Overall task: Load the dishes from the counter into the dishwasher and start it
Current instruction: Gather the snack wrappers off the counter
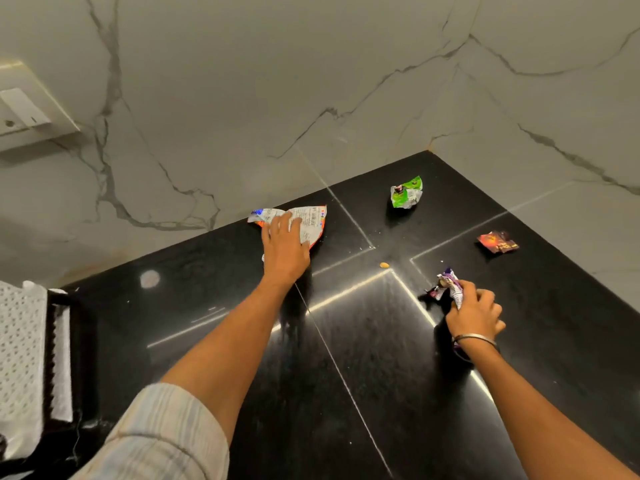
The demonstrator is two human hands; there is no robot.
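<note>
Wrappers, not dishes, are lying on the black surface (207, 306); no dish and no dishwasher are showing in this view. The left hand (284, 252) is resting with fingers spread flat on a white and orange packet (311, 220) near the back edge against the marble wall (242, 98). The right hand (474, 315) is pinching a purple wrapper (446, 284) with curled fingers toward the right edge. A green wrapper (406, 192) is sitting near the back corner, beyond and between both hands, roughly as near to one as the other. A dark red wrapper (497, 242) is lying just beyond the right hand, clearly the nearer one. Judgement: litter clearing is preceding any loading.
</note>
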